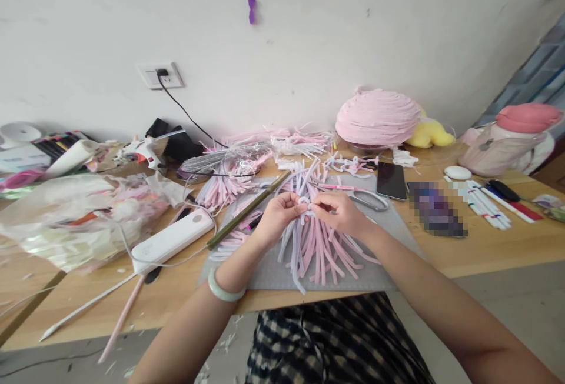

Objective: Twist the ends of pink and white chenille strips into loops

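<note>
Two bare hands meet over the middle of the grey mat [388,222], and that mat is my reference for everything here. The left hand [282,212] has thumb and fingertips pinched together on a small pale loop [304,200], and the right hand [333,209] nips the same loop from the other side — so both grips are clamped on it. Right below, a bunch of fuzzy pink and lavender strips [321,249] fans out across the mat toward its near edge.

An olive stick [247,211] lies slanted over the mat's left part, next to the left forearm with its pale bracelet [225,287]. Scissors [369,200] sit on the mat's far right part, and a dark phone [391,181] is at its far right corner.

Left of the mat there's a white oblong device [174,241], then a big clear plastic bag [88,213] full of scraps. Beyond the mat's far side — a pink wrapped dome [378,118] with a yellow plush thing [430,133] beside it. Well off to the mat's right, some white pens [488,204] and a pale pouch [501,146].
</note>
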`<state>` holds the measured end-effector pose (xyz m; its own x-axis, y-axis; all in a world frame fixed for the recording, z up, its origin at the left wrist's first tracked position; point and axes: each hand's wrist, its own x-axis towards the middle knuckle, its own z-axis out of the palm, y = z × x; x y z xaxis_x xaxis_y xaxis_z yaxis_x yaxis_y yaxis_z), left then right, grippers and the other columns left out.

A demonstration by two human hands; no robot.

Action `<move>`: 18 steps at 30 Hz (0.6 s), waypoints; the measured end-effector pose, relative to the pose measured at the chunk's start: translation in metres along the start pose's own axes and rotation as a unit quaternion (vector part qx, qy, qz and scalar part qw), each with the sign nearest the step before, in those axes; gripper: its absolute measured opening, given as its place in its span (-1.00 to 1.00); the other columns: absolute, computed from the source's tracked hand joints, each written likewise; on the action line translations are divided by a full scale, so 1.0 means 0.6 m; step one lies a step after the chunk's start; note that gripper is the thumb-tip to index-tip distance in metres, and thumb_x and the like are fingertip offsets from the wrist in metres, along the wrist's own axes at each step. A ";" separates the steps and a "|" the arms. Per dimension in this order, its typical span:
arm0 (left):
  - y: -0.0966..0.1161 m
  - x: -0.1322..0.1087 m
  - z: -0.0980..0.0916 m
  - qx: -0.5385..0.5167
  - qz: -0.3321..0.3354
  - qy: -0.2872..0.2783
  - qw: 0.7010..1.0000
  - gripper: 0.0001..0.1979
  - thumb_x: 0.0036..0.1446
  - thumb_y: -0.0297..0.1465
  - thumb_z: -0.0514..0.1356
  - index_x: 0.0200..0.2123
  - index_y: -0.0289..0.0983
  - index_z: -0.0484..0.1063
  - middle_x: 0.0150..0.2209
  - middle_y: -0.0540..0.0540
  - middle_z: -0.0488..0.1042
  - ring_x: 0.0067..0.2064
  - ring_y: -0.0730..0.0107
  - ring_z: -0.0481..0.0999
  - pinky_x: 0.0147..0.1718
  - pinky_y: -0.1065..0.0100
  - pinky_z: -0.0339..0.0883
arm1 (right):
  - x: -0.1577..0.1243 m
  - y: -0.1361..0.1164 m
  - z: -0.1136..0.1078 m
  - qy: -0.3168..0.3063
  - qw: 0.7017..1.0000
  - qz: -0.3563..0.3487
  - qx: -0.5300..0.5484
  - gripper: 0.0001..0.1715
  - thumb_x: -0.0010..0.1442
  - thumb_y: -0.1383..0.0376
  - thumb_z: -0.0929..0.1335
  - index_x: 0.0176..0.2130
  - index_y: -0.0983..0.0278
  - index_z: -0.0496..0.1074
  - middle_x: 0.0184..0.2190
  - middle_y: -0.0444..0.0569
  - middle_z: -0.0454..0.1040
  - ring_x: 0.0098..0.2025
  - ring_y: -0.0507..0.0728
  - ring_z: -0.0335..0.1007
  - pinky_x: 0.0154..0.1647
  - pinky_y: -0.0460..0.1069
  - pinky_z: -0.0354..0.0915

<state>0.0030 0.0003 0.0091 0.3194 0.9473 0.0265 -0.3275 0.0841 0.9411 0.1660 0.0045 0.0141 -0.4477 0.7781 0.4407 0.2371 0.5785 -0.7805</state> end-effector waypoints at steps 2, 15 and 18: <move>-0.006 0.000 0.001 0.021 0.033 0.017 0.999 -0.76 -0.22 -0.40 0.31 -0.55 -0.33 0.28 -0.63 0.09 0.36 -0.58 0.53 0.38 -0.50 0.45 0.23 | 0.002 0.000 0.007 0.009 0.994 0.068 0.083 -0.78 0.01 0.32 0.28 -0.62 0.32 0.32 -0.70 -0.20 0.17 -0.63 -0.07 0.03 -0.61 -0.12 -0.03; -0.024 0.004 0.000 0.037 0.119 0.157 0.980 -0.81 -0.10 -0.38 0.24 -0.50 -0.28 0.24 -0.58 0.12 0.29 -0.53 0.60 0.29 -0.47 0.50 0.17 | 0.008 0.007 0.036 0.065 0.973 0.155 0.156 -0.80 -0.06 0.22 0.39 -0.41 0.29 0.40 -0.57 -0.17 0.36 -0.56 -0.03 0.25 -0.53 -0.11 0.20; -0.018 0.006 -0.003 -0.021 0.070 0.117 0.990 -0.78 -0.18 -0.40 0.30 -0.44 -0.29 0.31 -0.56 0.11 0.33 -0.52 0.60 0.31 -0.47 0.51 0.18 | 0.009 0.011 0.033 0.079 0.977 0.158 0.116 -0.81 0.00 0.20 0.34 -0.47 0.30 0.38 -0.65 -0.18 0.32 -0.60 -0.01 0.25 -0.54 -0.09 0.20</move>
<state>0.0063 0.0035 -0.0016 0.0545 0.9959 0.0720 -0.3929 -0.0449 0.9185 0.1481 0.0077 0.0023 -0.2404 0.9477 0.2101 0.1320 0.2464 -0.9601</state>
